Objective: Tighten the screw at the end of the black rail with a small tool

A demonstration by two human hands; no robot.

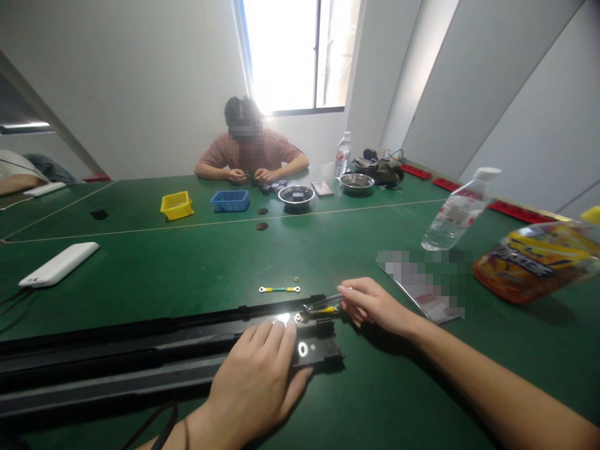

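Note:
A long black metal rail (140, 356) lies across the green table (187, 262) in front of me. My left hand (255, 375) rests flat on the rail's right end, fingers stretched out and together. My right hand (372, 304) pinches the handle of a small wrench (319, 305) whose head sits at the rail's top near a bright spot. A short green wire with yellow ring terminals (279, 289) lies just beyond the rail, with a tiny nut (296, 279) beside it.
Right: a plastic water bottle (457, 212), an orange drink bottle (534, 262) and a flat packet (422, 287). Left: a white power bank (59, 264). Opposite, a seated person works by a yellow bin (177, 205), a blue bin (230, 200) and metal bowls (296, 196).

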